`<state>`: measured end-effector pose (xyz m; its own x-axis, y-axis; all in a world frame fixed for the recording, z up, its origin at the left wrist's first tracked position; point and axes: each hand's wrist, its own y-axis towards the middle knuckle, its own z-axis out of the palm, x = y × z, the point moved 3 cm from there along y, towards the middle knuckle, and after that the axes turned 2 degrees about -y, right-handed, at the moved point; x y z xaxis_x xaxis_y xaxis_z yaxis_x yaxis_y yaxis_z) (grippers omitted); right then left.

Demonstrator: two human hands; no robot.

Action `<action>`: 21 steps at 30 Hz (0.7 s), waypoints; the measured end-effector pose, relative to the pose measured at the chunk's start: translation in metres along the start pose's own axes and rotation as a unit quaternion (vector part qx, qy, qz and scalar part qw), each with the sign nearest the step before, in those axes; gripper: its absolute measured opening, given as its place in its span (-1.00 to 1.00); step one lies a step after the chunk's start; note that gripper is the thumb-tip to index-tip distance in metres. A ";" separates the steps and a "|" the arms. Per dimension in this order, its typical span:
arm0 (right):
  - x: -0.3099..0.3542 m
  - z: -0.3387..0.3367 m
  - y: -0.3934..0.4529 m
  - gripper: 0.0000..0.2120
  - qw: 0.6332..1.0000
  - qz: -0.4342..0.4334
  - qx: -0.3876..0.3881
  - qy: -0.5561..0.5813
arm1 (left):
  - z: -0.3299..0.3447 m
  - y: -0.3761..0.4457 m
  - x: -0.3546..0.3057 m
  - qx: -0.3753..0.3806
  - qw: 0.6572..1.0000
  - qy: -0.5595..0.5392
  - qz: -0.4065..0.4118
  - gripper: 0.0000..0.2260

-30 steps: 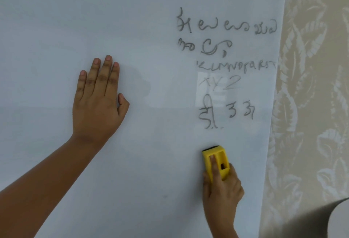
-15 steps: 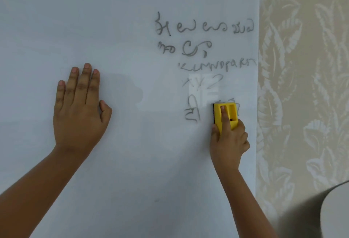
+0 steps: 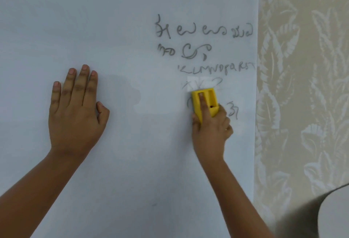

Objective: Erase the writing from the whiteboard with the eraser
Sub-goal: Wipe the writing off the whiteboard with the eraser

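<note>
A white whiteboard fills most of the view. Grey handwriting sits in several lines at its upper right. My right hand holds a yellow eraser flat against the board, index finger lying along its back. The eraser covers the left part of the lowest written line, just under the faint "XYZ" line. One character still shows to the right of my hand. My left hand is pressed flat on the board, fingers spread, well left of the writing.
The board's right edge meets a beige wall with a pale leaf pattern. A curled grey-white sheet corner shows at the bottom right.
My right hand has carried the eraser up from below the writing onto the lowest line, then leftward over it; the left characters of that line are wiped or covered. The left hand stays planted.
</note>
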<state>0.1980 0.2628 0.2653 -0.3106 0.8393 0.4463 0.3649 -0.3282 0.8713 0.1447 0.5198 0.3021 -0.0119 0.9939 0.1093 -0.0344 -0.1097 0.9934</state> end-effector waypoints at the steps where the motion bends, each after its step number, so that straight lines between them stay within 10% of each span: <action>1: 0.012 0.002 -0.011 -0.48 0.999 -0.041 -0.001 0.004 | 0.000 0.000 0.000 0.000 1.000 0.000 0.000 -0.51; 5: 0.003 0.001 -0.035 -0.48 0.992 -0.123 0.021 -0.026 | 0.001 0.000 0.000 0.000 1.000 0.000 0.001 -0.51; 10: -0.022 -0.008 0.026 -0.51 0.998 0.046 0.006 -0.032 | 0.000 0.000 -0.001 -0.001 1.000 0.000 0.005 -0.51; 16: -0.004 -0.001 -0.025 -0.49 0.993 -0.110 0.027 -0.040 | 0.000 0.000 0.001 0.012 1.000 -0.007 0.001 -0.50; 21: -0.069 -0.007 0.011 -0.49 0.995 0.086 0.024 -0.051 | 0.000 -0.001 -0.001 -0.005 1.000 -0.003 0.001 -0.51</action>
<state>0.2172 0.1985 0.2454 -0.1494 0.8129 0.5629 0.4478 -0.4519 0.7715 0.1451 0.5190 0.3013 -0.0051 0.9937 0.1120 -0.0451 -0.1121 0.9927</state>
